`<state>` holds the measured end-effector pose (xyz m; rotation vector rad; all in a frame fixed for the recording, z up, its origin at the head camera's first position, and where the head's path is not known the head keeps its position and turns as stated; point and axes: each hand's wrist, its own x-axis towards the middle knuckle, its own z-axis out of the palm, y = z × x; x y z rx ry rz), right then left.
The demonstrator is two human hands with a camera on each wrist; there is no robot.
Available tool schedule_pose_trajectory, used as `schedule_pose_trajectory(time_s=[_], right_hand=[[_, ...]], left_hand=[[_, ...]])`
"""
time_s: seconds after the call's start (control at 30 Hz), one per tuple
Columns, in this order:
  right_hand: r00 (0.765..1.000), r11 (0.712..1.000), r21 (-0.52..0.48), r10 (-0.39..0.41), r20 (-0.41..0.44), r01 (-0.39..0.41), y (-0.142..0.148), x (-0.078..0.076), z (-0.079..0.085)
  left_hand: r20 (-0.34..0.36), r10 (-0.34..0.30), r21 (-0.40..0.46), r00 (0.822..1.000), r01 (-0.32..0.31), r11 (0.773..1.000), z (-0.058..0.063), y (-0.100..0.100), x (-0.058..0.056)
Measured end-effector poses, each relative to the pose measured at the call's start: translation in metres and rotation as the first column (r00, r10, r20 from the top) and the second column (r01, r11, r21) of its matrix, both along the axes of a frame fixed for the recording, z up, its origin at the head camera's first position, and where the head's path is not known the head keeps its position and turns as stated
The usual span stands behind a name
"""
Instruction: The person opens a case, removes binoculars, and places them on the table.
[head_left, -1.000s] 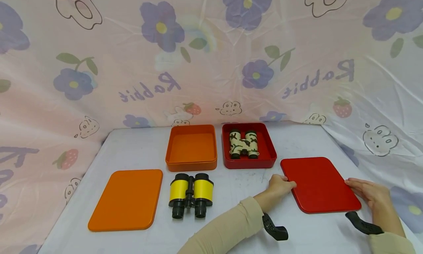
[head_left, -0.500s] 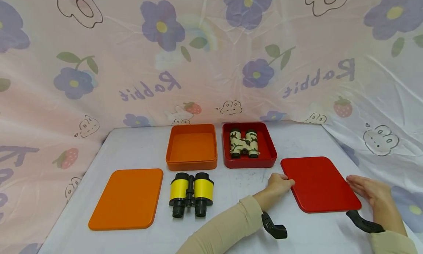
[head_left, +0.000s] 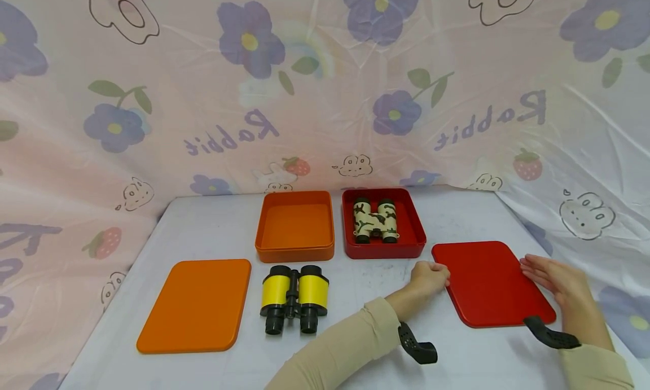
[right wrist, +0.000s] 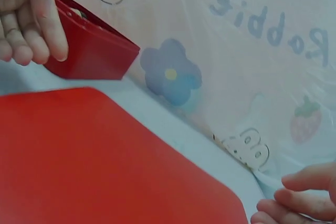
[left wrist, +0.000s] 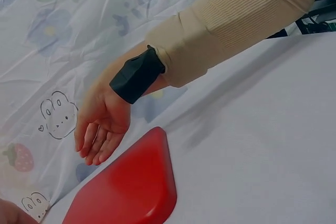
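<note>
A flat red lid (head_left: 495, 285) lies on the table at the right. Beside its left edge is my left hand (head_left: 425, 281), whose fingers (right wrist: 38, 48) hang loosely bent in the right wrist view, with nothing in them. On the lid's other side, my right hand (head_left: 561, 285) hovers at the right edge; the left wrist view shows this hand (left wrist: 106, 116) with fingers extended, apart from the lid (left wrist: 131, 182). Camouflage-patterned binoculars (head_left: 376, 219) lie inside the open red box (head_left: 383, 251) farther back. Yellow-and-black binoculars (head_left: 293, 301) rest on the tabletop, left of my left forearm.
An orange box (head_left: 294, 223) without binoculars in it stands left of the red box. Its colour is shared by a flat orange lid (head_left: 195, 308) at the left. A patterned curtain (head_left: 325, 96) hangs behind the white table (head_left: 355, 288).
My left hand has let go of the red lid's left edge and drawn slightly left. My right hand has shifted a little forward and left. Lids, boxes and binoculars stay put.
</note>
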<state>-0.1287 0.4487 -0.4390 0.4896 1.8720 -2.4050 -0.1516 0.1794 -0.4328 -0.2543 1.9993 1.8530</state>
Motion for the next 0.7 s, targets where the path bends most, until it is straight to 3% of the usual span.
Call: schedule_pose_trajectory(time_s=[0.27,0.5,0.7], right_hand=[[0.997,0.999,0.035,0.031,-0.065,-0.029,0.016,-0.029,-0.024],[0.983,0.996,-0.024,0.077,-0.165,-0.082,-0.035,-0.022,0.021],[0.98,0.996,0.031,0.092,-0.178,-0.087,-0.05,-0.031,0.029]], left_hand=[[-0.054,-0.032,0.037,0.998,0.034,0.999,0.009,-0.005,-0.006],[-0.093,-0.027,0.056,0.995,0.032,0.998,0.02,-0.011,-0.012],[-0.12,-0.01,0.082,0.993,0.02,0.996,0.023,-0.018,-0.022]])
